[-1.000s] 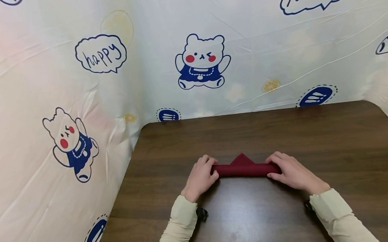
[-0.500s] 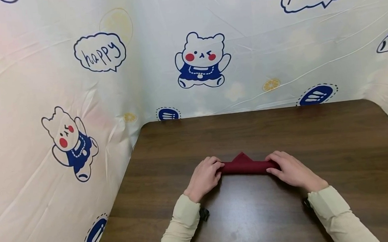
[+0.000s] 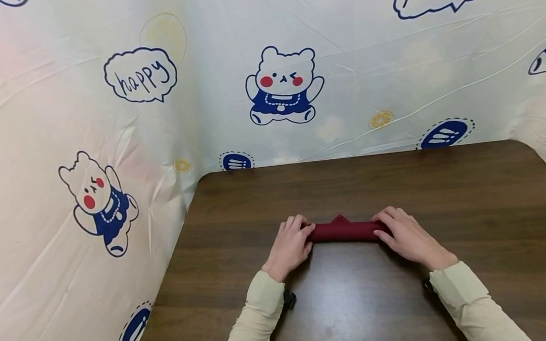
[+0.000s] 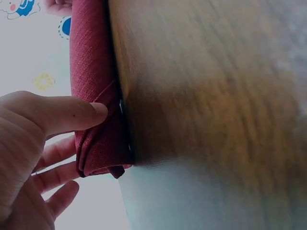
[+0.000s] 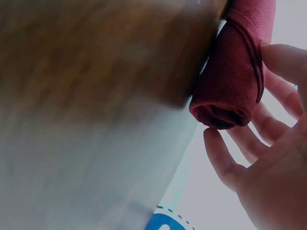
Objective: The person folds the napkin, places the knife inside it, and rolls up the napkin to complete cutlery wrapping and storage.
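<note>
A dark red cloth (image 3: 344, 232), rolled into a tube, lies crosswise on the brown wooden table (image 3: 356, 301). A small pointed corner (image 3: 339, 219) sticks out flat behind the roll. My left hand (image 3: 289, 245) holds the left end; in the left wrist view its thumb (image 4: 79, 112) lies on the near side, with fingers behind. At the other end, my right hand (image 3: 406, 235) holds the roll between thumb and fingers. Spiral layers show at the cloth's open end (image 5: 223, 115) in the right wrist view, where the fingers curve around it.
Behind the table hangs a pale curtain (image 3: 351, 72) printed with bears and the word "happy". It also runs along the left side. A dark wrist device (image 3: 288, 299) shows at my left cuff.
The roll has moved slightly away from me and its protruding corner has become smaller. My left hand has shifted inward to the right; both hands have moved a little forward with the cloth.
</note>
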Action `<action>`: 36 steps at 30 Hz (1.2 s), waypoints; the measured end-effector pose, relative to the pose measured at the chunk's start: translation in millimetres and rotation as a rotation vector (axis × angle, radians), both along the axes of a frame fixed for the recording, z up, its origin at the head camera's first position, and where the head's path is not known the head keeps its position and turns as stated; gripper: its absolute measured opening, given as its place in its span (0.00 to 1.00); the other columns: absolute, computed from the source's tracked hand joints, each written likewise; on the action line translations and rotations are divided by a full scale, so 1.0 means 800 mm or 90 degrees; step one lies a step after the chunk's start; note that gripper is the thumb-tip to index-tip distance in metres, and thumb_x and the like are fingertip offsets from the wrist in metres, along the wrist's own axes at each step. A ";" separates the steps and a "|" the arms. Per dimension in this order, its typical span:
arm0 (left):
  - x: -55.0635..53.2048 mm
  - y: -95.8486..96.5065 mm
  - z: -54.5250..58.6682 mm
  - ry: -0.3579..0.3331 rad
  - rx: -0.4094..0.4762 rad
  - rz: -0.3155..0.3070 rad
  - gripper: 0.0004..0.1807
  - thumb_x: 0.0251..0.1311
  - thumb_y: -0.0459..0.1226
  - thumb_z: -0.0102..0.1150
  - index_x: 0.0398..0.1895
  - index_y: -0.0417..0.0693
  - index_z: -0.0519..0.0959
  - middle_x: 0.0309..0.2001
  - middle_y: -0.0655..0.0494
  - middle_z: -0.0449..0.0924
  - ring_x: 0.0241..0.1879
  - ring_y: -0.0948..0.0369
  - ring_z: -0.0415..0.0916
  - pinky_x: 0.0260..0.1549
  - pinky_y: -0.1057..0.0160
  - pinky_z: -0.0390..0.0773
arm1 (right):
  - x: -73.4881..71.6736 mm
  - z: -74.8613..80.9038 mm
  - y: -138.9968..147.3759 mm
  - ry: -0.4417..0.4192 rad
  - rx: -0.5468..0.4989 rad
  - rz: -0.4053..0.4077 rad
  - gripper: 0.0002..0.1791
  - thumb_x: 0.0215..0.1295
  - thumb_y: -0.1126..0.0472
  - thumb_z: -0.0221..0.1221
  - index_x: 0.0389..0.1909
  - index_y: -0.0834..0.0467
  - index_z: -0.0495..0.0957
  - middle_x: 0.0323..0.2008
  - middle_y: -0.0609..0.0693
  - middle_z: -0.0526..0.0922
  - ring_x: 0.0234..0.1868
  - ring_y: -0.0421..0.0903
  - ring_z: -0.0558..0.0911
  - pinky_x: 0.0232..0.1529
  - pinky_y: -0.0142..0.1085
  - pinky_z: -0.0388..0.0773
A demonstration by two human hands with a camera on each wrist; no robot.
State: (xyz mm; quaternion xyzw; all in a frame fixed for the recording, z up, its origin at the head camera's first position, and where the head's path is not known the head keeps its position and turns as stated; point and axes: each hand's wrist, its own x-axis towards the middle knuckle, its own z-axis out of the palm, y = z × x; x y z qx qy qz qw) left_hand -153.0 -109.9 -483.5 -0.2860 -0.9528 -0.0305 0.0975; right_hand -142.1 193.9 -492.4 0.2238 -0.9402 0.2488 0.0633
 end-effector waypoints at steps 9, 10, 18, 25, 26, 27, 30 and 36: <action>-0.008 0.003 -0.001 -0.021 -0.033 0.011 0.20 0.57 0.40 0.64 0.55 0.53 0.80 0.48 0.56 0.75 0.49 0.56 0.70 0.47 0.56 0.73 | -0.001 0.000 -0.002 0.008 0.023 0.010 0.20 0.52 0.60 0.70 0.47 0.56 0.79 0.44 0.51 0.77 0.47 0.52 0.73 0.46 0.51 0.71; -0.008 0.003 -0.001 -0.023 -0.035 0.013 0.20 0.57 0.39 0.64 0.55 0.53 0.80 0.47 0.57 0.76 0.49 0.56 0.70 0.47 0.56 0.73 | -0.002 -0.001 -0.002 0.008 0.024 0.012 0.20 0.52 0.62 0.70 0.48 0.56 0.79 0.45 0.52 0.77 0.48 0.53 0.74 0.46 0.51 0.71; -0.013 0.005 -0.005 -0.036 -0.038 0.024 0.20 0.58 0.37 0.64 0.56 0.52 0.79 0.46 0.57 0.77 0.47 0.57 0.71 0.43 0.58 0.73 | -0.006 -0.001 0.000 0.015 0.028 0.007 0.17 0.56 0.64 0.67 0.47 0.59 0.79 0.45 0.53 0.79 0.47 0.54 0.76 0.47 0.54 0.72; -0.015 0.004 -0.005 -0.058 0.000 0.032 0.20 0.59 0.34 0.61 0.55 0.52 0.75 0.48 0.58 0.80 0.48 0.58 0.74 0.42 0.58 0.74 | -0.007 0.002 -0.001 -0.014 0.017 -0.002 0.15 0.59 0.63 0.64 0.48 0.61 0.79 0.45 0.55 0.81 0.47 0.55 0.78 0.48 0.54 0.74; -0.016 0.003 -0.006 -0.062 0.009 0.034 0.19 0.59 0.34 0.61 0.54 0.52 0.74 0.48 0.58 0.80 0.48 0.58 0.74 0.42 0.58 0.73 | -0.007 0.003 -0.001 -0.019 0.014 -0.004 0.15 0.60 0.63 0.64 0.48 0.61 0.79 0.45 0.55 0.81 0.47 0.55 0.78 0.48 0.54 0.74; -0.016 0.003 -0.006 -0.065 0.016 0.037 0.17 0.59 0.34 0.60 0.52 0.51 0.74 0.48 0.58 0.80 0.48 0.58 0.75 0.42 0.58 0.73 | -0.007 0.004 -0.001 -0.023 0.011 -0.006 0.15 0.60 0.63 0.63 0.48 0.61 0.79 0.44 0.55 0.82 0.47 0.55 0.78 0.48 0.54 0.74; -0.017 0.003 -0.007 -0.068 0.028 0.043 0.14 0.60 0.34 0.59 0.49 0.50 0.73 0.46 0.58 0.81 0.48 0.59 0.75 0.41 0.58 0.73 | -0.007 0.006 -0.001 -0.028 0.006 -0.013 0.15 0.60 0.64 0.63 0.48 0.62 0.79 0.44 0.56 0.82 0.46 0.56 0.78 0.49 0.54 0.74; -0.017 0.001 -0.008 -0.062 0.018 0.036 0.16 0.57 0.35 0.64 0.48 0.49 0.73 0.45 0.56 0.81 0.50 0.58 0.77 0.42 0.58 0.75 | -0.008 0.003 -0.001 -0.032 0.015 -0.021 0.16 0.62 0.63 0.62 0.49 0.63 0.79 0.46 0.58 0.83 0.47 0.56 0.78 0.49 0.54 0.74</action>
